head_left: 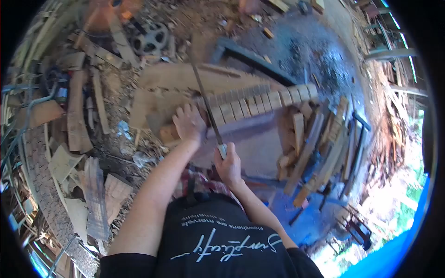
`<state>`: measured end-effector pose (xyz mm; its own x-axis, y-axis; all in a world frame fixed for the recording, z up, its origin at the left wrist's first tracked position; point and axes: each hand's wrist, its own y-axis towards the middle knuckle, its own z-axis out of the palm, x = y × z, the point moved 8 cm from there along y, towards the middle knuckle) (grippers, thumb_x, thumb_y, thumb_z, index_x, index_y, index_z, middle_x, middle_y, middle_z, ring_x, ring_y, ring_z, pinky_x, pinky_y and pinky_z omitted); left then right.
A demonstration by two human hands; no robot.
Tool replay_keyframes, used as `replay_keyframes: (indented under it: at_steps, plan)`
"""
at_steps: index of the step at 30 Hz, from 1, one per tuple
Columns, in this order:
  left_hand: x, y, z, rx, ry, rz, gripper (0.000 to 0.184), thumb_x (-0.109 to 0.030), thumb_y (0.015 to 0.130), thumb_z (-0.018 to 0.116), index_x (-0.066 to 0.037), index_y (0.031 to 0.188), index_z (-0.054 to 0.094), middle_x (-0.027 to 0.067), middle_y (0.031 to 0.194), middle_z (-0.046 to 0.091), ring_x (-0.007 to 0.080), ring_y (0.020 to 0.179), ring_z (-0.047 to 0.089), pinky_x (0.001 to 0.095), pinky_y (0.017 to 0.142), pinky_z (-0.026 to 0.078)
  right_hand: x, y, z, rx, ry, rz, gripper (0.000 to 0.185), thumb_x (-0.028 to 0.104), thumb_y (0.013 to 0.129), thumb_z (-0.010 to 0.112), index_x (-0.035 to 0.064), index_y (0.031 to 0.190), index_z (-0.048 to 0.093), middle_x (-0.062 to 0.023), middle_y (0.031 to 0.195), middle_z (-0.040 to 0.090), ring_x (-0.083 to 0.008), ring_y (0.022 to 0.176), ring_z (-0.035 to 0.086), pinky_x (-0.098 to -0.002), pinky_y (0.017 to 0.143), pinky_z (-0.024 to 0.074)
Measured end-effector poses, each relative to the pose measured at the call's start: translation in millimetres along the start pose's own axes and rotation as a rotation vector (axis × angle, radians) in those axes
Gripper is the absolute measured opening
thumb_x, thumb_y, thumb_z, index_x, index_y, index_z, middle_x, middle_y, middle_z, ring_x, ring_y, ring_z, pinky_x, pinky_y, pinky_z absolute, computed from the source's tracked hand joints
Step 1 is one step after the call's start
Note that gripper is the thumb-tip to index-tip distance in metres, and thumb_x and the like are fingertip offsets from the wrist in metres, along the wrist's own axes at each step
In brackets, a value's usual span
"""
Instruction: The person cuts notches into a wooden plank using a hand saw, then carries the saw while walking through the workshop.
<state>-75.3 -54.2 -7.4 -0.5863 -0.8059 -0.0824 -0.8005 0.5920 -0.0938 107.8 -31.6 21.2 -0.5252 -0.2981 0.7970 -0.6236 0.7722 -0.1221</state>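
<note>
My right hand (228, 166) is closed around the light handle of a long, thin saw (204, 95). The blade runs up and to the left, across a wooden piece near my left hand. Fingers spread, my left hand (190, 123) presses on the wood just left of the blade. To the right of the blade lies a row of wooden blocks (250, 105), parted by narrow dark gaps. Beneath and behind them is a broad wooden board (162, 76). What lies under my left palm is hidden.
Long wood strips (313, 148) are piled at the right. A dark metal bar (259, 62) lies behind the blocks. Planks (78, 111) and a round metal wheel (150, 41) are at the left. Wood scraps and shavings litter the ground.
</note>
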Motion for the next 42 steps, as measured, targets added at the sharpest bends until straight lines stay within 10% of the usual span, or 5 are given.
replay_keyframes:
  at_steps: [42]
  plan:
    - [-6, 8, -1, 0.036, -0.207, 0.032, 0.023, -0.022, 0.088, 0.049, -0.011, 0.103, 0.062, 0.0086, 0.104, 0.059, 0.0268, 0.101, 0.052, 0.0445, 0.082, 0.039, 3, -1, 4, -0.214, -0.024, 0.106, 0.023, 0.018, 0.086, 0.065, 0.0033, 0.088, 0.047, -0.024, 0.069, 0.058, -0.0472, 0.069, 0.058, -0.0487, 0.058, 0.0435]
